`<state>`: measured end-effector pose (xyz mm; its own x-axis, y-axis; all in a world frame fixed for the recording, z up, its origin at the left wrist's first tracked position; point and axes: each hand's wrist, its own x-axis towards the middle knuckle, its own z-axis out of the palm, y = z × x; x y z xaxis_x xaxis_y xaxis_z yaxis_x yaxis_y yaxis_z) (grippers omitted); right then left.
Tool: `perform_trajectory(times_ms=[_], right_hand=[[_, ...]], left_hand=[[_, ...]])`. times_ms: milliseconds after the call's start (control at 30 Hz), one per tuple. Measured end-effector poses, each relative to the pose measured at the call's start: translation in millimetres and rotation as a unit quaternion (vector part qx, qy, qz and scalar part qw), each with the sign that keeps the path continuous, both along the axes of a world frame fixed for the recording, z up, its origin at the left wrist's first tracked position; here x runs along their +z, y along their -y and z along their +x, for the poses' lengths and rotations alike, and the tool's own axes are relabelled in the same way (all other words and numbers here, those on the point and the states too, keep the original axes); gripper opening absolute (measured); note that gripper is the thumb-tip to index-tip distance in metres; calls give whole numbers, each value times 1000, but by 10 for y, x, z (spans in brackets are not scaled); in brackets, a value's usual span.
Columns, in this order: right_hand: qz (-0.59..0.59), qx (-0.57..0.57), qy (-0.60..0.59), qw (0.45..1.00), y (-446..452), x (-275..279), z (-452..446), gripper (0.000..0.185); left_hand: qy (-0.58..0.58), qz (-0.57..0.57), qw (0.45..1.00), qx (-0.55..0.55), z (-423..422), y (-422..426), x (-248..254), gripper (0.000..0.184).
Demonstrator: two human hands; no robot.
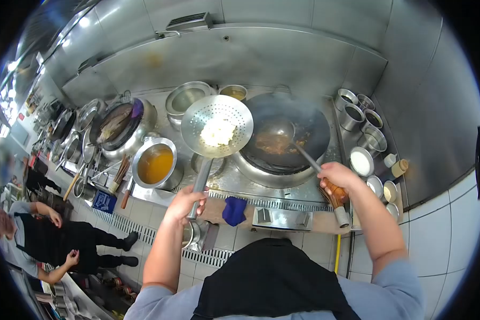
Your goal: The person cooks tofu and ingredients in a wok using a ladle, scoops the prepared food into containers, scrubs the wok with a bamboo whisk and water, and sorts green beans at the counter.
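Note:
My left hand [185, 202] grips the grey handle of a round perforated strainer [197, 116], held level above the stove top, left of the wok. Pale, whitish pieces of food [217, 132] lie in its bowl; their kind I cannot tell. My right hand [337, 175] is closed around the handle of a ladle [306, 156], whose bowl is down in the dark wok [316, 127]. Around the ladle is brown sauce [272, 144] with small bits, and steam rises behind. Partly hidden under my right hand is a brown bundle with a pale end [341, 216].
Left of the strainer stands a metal pot of orange-brown liquid [156, 164]. Several seasoning containers [361, 160] line the right side. A purple cloth [234, 210] lies on the front edge. Another wok [114, 125] sits farther left. A person in a black apron [50, 237] stands at left.

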<state>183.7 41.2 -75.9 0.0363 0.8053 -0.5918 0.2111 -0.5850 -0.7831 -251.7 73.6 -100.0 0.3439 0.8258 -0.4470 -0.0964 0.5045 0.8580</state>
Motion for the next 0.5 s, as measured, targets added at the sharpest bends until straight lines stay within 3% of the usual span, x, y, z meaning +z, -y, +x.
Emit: perform_trajectory(times_ms=[67,100,167,267,300,367,400,433,500], right_hand=[[-4,-10,-71,997,56,-60,-89,14],[-23,-65,-245,967,39,-118,-131,17],[-61,-156,-537,827,69,-408,-371,24],[-20,-156,-491,857,129,-438,-673,28],[-38,-142,-570,809,56,-472,-544,26],[-38,-185,-595,782,-3,-429,-434,22],[-16,-189,-542,819,15,-379,-448,19],[-13,-188,-542,819,39,-301,-438,19],[45,-217,-400,889,127,-197,-392,18]], left_hand=[[-23,25,999,0,-4,-14,29,27],[-24,27,999,11,2,-43,49,27],[-50,39,998,5,-33,-98,99,25],[-64,42,997,13,-53,-163,119,21],[-77,45,996,13,-44,-188,134,20],[-68,57,996,8,-17,-235,146,19],[-70,53,996,0,0,-271,141,18],[-74,48,996,-9,17,-289,142,17],[-69,51,996,-17,143,-333,163,15]])
